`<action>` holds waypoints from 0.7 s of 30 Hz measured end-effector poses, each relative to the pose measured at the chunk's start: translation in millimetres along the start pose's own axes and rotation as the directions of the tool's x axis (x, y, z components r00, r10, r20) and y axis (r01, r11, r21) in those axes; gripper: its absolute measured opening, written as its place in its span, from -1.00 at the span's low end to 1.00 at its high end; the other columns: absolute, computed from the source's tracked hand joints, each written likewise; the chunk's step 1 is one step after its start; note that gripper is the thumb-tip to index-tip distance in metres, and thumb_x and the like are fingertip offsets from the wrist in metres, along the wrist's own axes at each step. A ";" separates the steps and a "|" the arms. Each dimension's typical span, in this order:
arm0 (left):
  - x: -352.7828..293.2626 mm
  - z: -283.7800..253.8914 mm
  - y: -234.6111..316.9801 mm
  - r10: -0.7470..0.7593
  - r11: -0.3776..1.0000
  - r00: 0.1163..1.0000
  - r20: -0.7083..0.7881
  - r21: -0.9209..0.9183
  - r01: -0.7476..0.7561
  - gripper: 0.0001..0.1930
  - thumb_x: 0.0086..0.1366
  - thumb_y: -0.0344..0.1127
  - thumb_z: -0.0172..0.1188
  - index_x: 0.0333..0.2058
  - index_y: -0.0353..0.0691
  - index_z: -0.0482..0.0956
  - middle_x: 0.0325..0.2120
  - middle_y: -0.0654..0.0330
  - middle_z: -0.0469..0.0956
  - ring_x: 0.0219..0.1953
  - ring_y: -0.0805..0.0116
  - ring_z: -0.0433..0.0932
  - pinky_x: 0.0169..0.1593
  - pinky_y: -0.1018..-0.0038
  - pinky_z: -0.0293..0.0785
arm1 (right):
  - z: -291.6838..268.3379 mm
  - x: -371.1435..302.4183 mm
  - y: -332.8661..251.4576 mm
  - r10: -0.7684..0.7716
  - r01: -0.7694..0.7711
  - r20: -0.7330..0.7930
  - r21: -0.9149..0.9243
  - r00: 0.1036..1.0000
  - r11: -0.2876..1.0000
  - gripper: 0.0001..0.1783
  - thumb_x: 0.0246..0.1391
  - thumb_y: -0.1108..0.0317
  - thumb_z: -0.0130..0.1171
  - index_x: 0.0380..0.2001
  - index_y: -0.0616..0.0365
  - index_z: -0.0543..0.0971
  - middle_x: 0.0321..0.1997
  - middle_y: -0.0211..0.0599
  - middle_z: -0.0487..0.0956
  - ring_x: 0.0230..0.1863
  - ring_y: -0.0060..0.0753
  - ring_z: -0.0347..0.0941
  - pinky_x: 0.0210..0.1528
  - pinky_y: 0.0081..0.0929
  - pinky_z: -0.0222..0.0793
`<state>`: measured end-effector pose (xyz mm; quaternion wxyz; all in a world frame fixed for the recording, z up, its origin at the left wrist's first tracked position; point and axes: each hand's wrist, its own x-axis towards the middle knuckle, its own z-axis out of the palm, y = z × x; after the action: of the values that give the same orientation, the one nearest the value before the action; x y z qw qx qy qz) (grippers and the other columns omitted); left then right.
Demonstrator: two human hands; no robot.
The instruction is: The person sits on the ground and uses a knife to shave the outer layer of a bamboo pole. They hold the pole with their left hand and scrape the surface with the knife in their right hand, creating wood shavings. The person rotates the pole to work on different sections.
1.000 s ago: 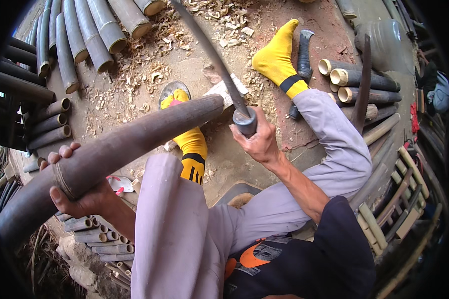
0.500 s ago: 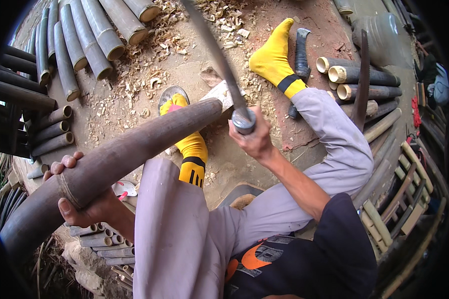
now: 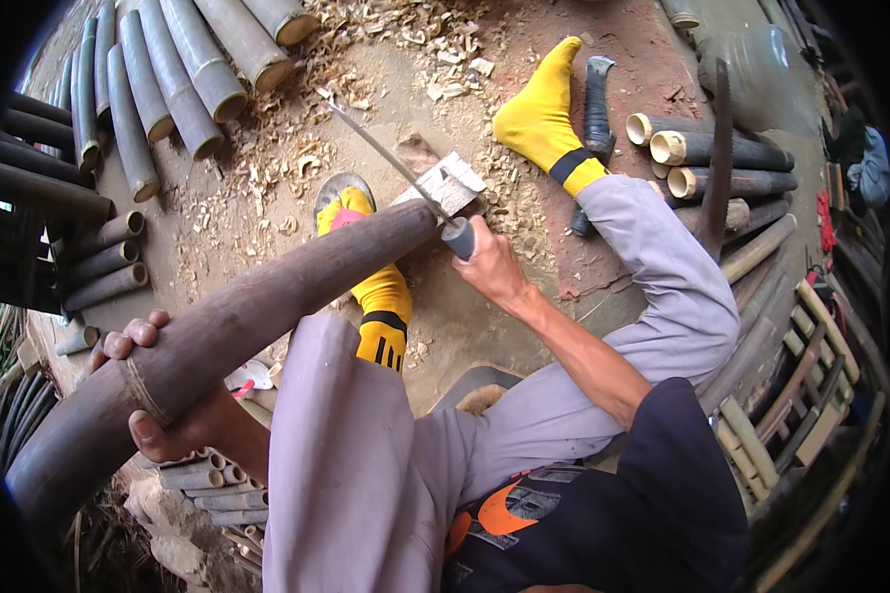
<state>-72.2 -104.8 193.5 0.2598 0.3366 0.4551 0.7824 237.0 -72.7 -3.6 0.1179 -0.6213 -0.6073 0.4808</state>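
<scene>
- Background: we look down on earthen ground [image 3: 455,326], strewn with pale shavings [image 3: 302,163] that thicken toward the top.
- Centre: a dark bamboo pole [image 3: 277,282] slants from lower left to mid-view, passing over the left foot's yellow sock [image 3: 381,296]. Its far end overlaps a pale block [image 3: 449,183] in our view; we cannot tell whether they touch.
- Left: the left hand [image 3: 196,420] is wrapped around the pole at its ringed joint, thumb on the near side, fingertips on the far side.
- Right: the right hand [image 3: 491,265] is closed around the handle of a knife [image 3: 401,171], whose blade points up and left, crossing by the pole's end. We cannot settle whether blade and pole meet.
- Containers: at upper right we find a translucent jug [image 3: 761,74]; its contents, if any, we cannot make out. Near it, cut tubes [image 3: 687,148] show hollow ends facing left, with a saw [image 3: 720,158] standing out in front.
- Margins: we note long lengths [image 3: 178,74] at upper left, short lengths [image 3: 109,259] below, hollow pieces [image 3: 218,484] at lower left, and a slatted frame [image 3: 827,331] at right.
</scene>
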 end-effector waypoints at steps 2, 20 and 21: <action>4.1 5.8 15.2 0.054 0.998 0.998 0.013 0.020 -0.055 -0.26 -0.12 0.01 0.21 0.04 -0.23 0.28 -0.22 0.10 0.36 -0.18 0.19 0.40 0.07 0.15 0.29 | -5.0 0.6 -15.3 -0.074 0.073 0.037 0.019 0.997 0.997 -0.62 -0.16 0.45 0.29 -0.23 0.26 0.41 -0.37 0.00 0.60 -0.33 -0.11 0.60 -0.35 -0.37 0.50; 3.3 24.7 17.8 -0.056 0.996 0.974 -0.218 0.056 0.069 -0.29 -0.01 -0.09 0.18 0.09 -0.29 0.18 -0.20 -0.01 0.38 -0.08 0.11 0.39 0.10 0.13 0.32 | 2.9 5.0 2.5 -0.081 0.081 0.042 0.004 0.996 0.997 -0.47 -0.13 0.39 0.25 -0.06 0.19 0.31 -0.30 0.16 0.57 -0.21 0.26 0.51 -0.23 -0.07 0.45; 3.6 25.4 18.9 -0.036 0.995 0.951 -0.308 0.075 0.062 -0.31 0.01 -0.10 0.17 0.09 -0.28 0.18 -0.20 -0.02 0.38 -0.09 0.10 0.40 0.09 0.12 0.32 | 3.4 3.1 0.6 -0.097 0.096 0.025 0.039 0.995 0.995 -0.48 -0.13 0.39 0.25 -0.06 0.19 0.31 -0.31 0.15 0.57 -0.22 0.27 0.51 -0.24 -0.06 0.45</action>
<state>-57.0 -97.2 220.4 0.1910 0.2106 0.5305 0.7986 234.3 -71.6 -7.2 0.1447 -0.5824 -0.6292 0.4940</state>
